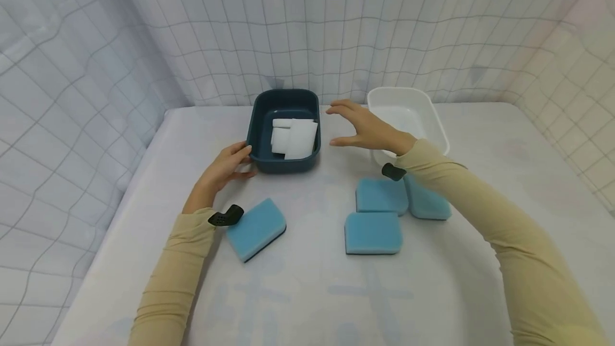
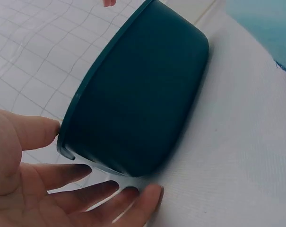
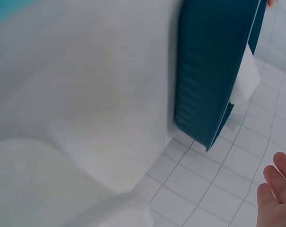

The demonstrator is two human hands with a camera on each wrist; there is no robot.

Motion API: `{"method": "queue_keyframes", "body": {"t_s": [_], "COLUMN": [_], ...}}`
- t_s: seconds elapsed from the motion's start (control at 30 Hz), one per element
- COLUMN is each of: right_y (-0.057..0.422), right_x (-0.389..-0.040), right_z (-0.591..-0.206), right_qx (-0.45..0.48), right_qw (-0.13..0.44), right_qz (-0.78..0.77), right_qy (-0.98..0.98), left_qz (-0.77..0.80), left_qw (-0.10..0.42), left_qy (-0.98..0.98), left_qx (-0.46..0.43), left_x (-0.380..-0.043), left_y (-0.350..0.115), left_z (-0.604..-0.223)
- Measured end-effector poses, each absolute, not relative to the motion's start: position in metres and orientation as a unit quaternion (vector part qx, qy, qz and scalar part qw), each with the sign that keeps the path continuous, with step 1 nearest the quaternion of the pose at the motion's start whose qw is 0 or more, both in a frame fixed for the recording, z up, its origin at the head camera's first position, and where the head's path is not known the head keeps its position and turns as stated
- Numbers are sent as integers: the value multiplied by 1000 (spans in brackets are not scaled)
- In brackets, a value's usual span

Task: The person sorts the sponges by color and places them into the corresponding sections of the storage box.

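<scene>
My left hand (image 1: 223,168) is at the front left corner of a dark teal bin (image 1: 285,166). In the left wrist view, its thumb tip is right at the teal rim and the extended fingers (image 2: 102,195) lie along the outer wall. Several flat white pieces (image 1: 300,140) lie inside the bin. My right hand (image 1: 372,128) is in the air between the teal bin and a white bin (image 1: 432,122), fingers spread and nothing held. It partly covers the white bin in the head view.
One blue sponge (image 1: 257,228) with a dark underside lies by the left wrist. More blue sponges (image 1: 373,233) lie in a group at the right, one partly behind the right sleeve. A grid-patterned curtain (image 1: 288,31) hangs behind the white table (image 1: 307,292).
</scene>
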State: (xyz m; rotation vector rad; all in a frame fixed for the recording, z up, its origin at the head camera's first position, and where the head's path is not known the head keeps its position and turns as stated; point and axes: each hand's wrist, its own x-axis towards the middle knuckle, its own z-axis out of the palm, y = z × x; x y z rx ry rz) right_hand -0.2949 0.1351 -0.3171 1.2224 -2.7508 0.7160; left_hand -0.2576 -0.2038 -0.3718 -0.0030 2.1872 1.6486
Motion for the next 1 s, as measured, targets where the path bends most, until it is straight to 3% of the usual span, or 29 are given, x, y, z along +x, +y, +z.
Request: {"method": "queue_keyframes", "body": {"t_s": [0.37, 0.57, 0.83, 1.0], "right_y": [176, 210, 247, 265], "right_x": [-287, -283, -277, -268], "right_z": [-319, -324, -330, -335], "right_qx": [345, 332, 271, 231], "right_qw": [29, 63, 80, 88], "right_qz": [245, 273, 313, 343], "right_qy": [-906, -901, -907, -906], "left_qz": [393, 298, 296, 293], "left_qw": [152, 68, -34, -1], "left_qy": [906, 949, 945, 946], "left_qx": [32, 73, 133, 141], "left_x": [-241, -226, -195, -183], "left_y": [-202, -193, -183, -181], "left_z": [-348, -327, -304, -300]}}
